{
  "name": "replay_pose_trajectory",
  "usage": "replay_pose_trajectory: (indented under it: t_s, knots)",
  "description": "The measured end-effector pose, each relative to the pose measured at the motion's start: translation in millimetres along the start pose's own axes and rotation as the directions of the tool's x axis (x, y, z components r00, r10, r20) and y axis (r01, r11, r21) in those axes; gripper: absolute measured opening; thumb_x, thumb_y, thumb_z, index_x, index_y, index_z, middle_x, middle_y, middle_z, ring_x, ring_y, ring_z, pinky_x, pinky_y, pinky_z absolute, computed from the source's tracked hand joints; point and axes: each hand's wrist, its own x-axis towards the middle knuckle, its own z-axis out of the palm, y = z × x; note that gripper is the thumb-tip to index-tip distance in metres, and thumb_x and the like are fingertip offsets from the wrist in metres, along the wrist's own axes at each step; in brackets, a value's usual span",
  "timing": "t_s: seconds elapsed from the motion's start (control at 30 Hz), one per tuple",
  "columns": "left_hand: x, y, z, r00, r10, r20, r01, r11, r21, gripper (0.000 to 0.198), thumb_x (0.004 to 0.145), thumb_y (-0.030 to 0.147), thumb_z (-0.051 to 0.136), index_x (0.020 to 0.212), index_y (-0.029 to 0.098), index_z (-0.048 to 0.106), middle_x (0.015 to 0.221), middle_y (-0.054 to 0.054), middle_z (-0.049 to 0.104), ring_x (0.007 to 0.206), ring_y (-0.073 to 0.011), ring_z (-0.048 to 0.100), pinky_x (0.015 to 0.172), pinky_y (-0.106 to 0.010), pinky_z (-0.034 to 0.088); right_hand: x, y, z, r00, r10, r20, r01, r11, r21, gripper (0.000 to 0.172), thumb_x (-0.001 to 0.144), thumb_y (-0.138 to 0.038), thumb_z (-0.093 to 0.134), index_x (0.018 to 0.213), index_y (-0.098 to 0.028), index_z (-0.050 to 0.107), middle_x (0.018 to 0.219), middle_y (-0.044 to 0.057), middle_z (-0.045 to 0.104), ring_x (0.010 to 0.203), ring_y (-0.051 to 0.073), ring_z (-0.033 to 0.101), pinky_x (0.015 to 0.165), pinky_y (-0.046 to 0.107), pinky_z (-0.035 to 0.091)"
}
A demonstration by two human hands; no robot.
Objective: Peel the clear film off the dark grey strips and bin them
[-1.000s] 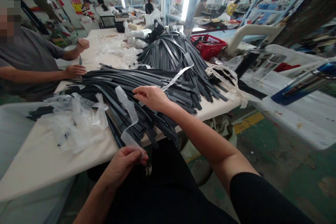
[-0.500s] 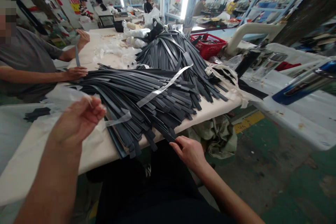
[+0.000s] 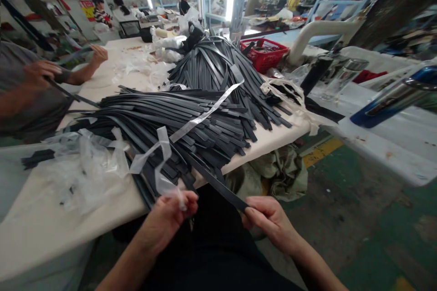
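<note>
Dark strip (image 3: 218, 185), near end pinched between thumb and forefinger of right hand (image 3: 269, 220), low and just right of centre, off the table edge and above the lap. Runs straight from that grip up and to the left, back into the near heap of dark strips (image 3: 160, 116); far end lost among the rest. Right hand curled nearly shut round the strip's tip, other fingers folded under.

Left hand (image 3: 170, 216) just beside it, to the left and at about the same height, apart from the right hand and not touching the dark strip. Closed in a pinch on clear film ribbon (image 3: 160, 163), looping up from the fingertips and over the front of the heap.

Beyond both hands, pale table (image 3: 44, 227), with crumpled clear plastic wrap (image 3: 88, 173) left of the heap and a long white band (image 3: 205, 116) slanting across the top of the strips. Below the table edge to the right, olive cloth (image 3: 280, 170) bunched on the green floor, yellow floor line (image 3: 321, 152) next to it.

Farther back, second heap of dark strips (image 3: 215, 63), fanned out and piled higher, with a red basket (image 3: 264, 52) to its right. At the left edge, co-worker's hand (image 3: 39, 72) gripping another dark strip, grey sleeve behind it.

Only writing in view: yellow and red sign (image 3: 88, 9) far back on the left, lettering too small to read. More people at benches in the far background, blurred.
</note>
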Motion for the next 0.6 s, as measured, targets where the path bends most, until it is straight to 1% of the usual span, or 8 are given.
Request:
replay_pose_trajectory:
  t_s: [0.07,0.13,0.2,0.3,0.4,0.47,0.53,0.6]
  knots:
    - [-2.6,-37.6,6.7,0.987,-0.159,-0.015,0.159,0.984,0.082,0.025,0.068,0.038,0.088,0.080,0.018,0.080,0.101,-0.009,0.078,0.090,-0.0185,0.071,0.079,-0.024,0.057,-16.9,-0.9,0.2,0.995,-0.061,0.074,0.062,0.998,-0.014,0.045,0.100,-0.038,0.040,0.066,-0.018,0.060,0.060,-0.001,0.054,0.055,0.011,0.051,0.057,0.023,0.037]
    - [-1.0,-50.0,15.1,0.988,-0.151,-0.028,0.152,0.987,0.054,0.023,0.065,0.037,0.089,0.074,0.018,0.079,0.111,-0.010,0.076,0.100,-0.0213,0.070,0.085,-0.025,0.056,-33.4,7.6,5.0,0.986,-0.075,0.146,0.085,0.994,-0.068,0.043,0.101,-0.038,0.039,0.066,-0.018,0.055,0.062,-0.002,0.049,0.057,0.011,0.047,0.058,0.024,0.034]
    - [5.9,-43.8,21.4,0.996,-0.053,-0.067,0.050,0.998,-0.048,0.024,0.062,0.036,0.091,0.069,0.018,0.078,0.108,-0.008,0.077,0.096,-0.0206,0.072,0.084,-0.025,0.057,-52.1,27.1,8.8,0.982,-0.030,0.184,0.057,0.988,-0.142,0.044,0.101,-0.040,0.037,0.064,-0.019,0.049,0.062,-0.002,0.046,0.057,0.012,0.046,0.058,0.025,0.033]
    - [19.5,-23.6,23.0,0.983,0.081,-0.163,-0.105,0.985,-0.139,0.027,0.059,0.034,0.093,0.072,0.016,0.078,0.100,-0.007,0.079,0.086,-0.0176,0.073,0.082,-0.024,0.059,-89.5,72.1,4.8,0.968,0.171,0.184,-0.107,0.944,-0.312,0.045,0.101,-0.044,0.034,0.066,-0.020,0.050,0.067,0.001,0.054,0.061,0.014,0.052,0.061,0.026,0.037]
    - [27.1,-14.4,18.8,0.956,0.163,-0.243,-0.204,0.966,-0.156,0.027,0.057,0.032,0.095,0.070,0.015,0.077,0.096,-0.007,0.079,0.083,-0.0166,0.074,0.080,-0.024,0.060,-135.7,118.6,-6.0,0.886,0.444,0.135,-0.331,0.809,-0.485,0.047,0.097,-0.047,0.032,0.064,-0.021,0.055,0.070,0.007,0.062,0.064,0.021,0.061,0.063,0.032,0.043]
    - [27.6,-17.7,16.6,0.943,0.191,-0.272,-0.241,0.956,-0.166,0.028,0.056,0.032,0.095,0.071,0.016,0.077,0.094,-0.006,0.079,0.081,-0.0164,0.074,0.079,-0.023,0.061,-164.2,139.4,-10.0,0.822,0.565,0.067,-0.452,0.719,-0.528,0.047,0.091,-0.048,0.035,0.059,-0.023,0.057,0.066,0.009,0.065,0.062,0.025,0.064,0.062,0.036,0.045]
    - [25.7,-25.5,16.0,0.940,0.195,-0.281,-0.250,0.952,-0.175,0.029,0.056,0.032,0.095,0.072,0.016,0.078,0.093,-0.006,0.079,0.080,-0.0161,0.074,0.078,-0.023,0.061,-184.4,149.2,-9.5,0.769,0.639,-0.009,-0.545,0.649,-0.531,0.043,0.083,-0.050,0.044,0.052,-0.025,0.058,0.059,0.009,0.065,0.058,0.028,0.065,0.058,0.038,0.046]
    - [22.7,-34.5,16.4,0.943,0.181,-0.280,-0.237,0.954,-0.182,0.029,0.055,0.034,0.095,0.072,0.016,0.078,0.092,-0.006,0.079,0.079,-0.0160,0.074,0.078,-0.024,0.061,-193.2,150.5,-6.8,0.737,0.671,-0.078,-0.601,0.599,-0.529,0.038,0.075,-0.049,0.054,0.044,-0.028,0.058,0.050,0.009,0.062,0.052,0.029,0.064,0.053,0.039,0.046]
